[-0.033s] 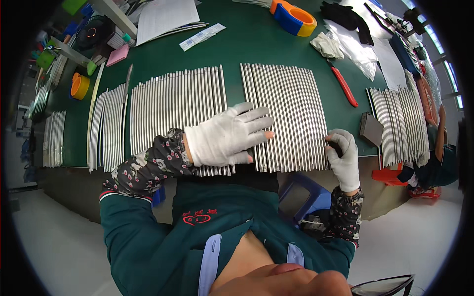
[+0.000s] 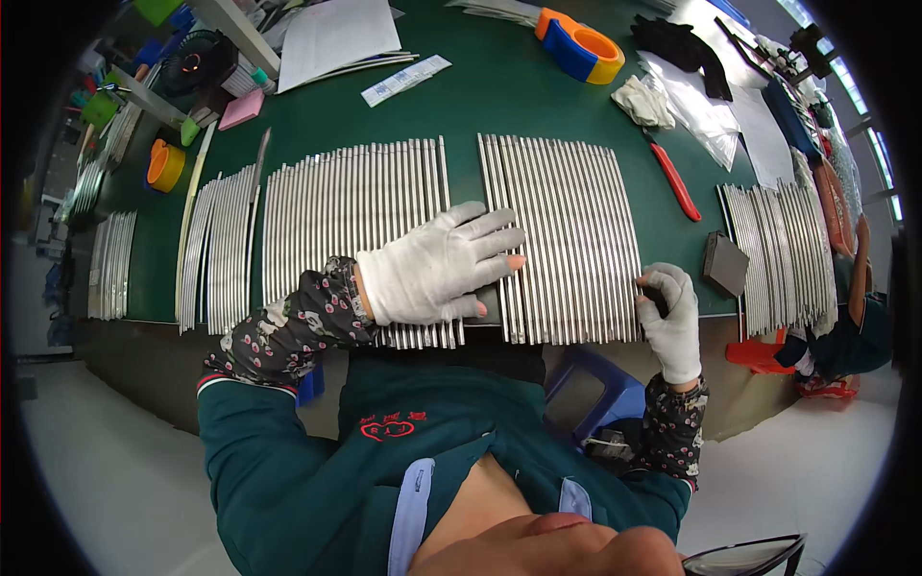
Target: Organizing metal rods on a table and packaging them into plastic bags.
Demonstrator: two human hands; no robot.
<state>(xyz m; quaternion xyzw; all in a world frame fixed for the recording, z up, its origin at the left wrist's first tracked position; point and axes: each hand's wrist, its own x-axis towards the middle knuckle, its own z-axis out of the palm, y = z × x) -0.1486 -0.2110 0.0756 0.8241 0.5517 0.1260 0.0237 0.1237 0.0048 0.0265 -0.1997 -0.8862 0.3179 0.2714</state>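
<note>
Two rows of thin silver metal rods lie side by side on the green table, a left row (image 2: pixel 331 216) and a right row (image 2: pixel 569 235), with a narrow gap between them. My left hand (image 2: pixel 437 264), in a white glove with bare thumb and fingertip showing, rests flat across that gap. Its spread fingers reach onto the left rods of the right row, and its palm covers part of the left row. My right hand (image 2: pixel 672 317), gloved too, is curved at the right row's lower right edge. Its thumb and index fingertips are apart, close against the outermost rod.
More rods lie at the far left (image 2: pixel 113 264), left (image 2: pixel 230 254) and right (image 2: pixel 778 254). A dark grey block (image 2: pixel 724 263) and red-handled tool (image 2: pixel 675 180) sit right of my work. Tape dispensers (image 2: pixel 581 46), papers and a black glove (image 2: pixel 682 50) lie behind. A person's arm (image 2: pixel 858 269) shows far right.
The whole view has shifted slightly, so the table and rods appear a little lower and to the right. Both hands keep nearly the same pose on the rods.
</note>
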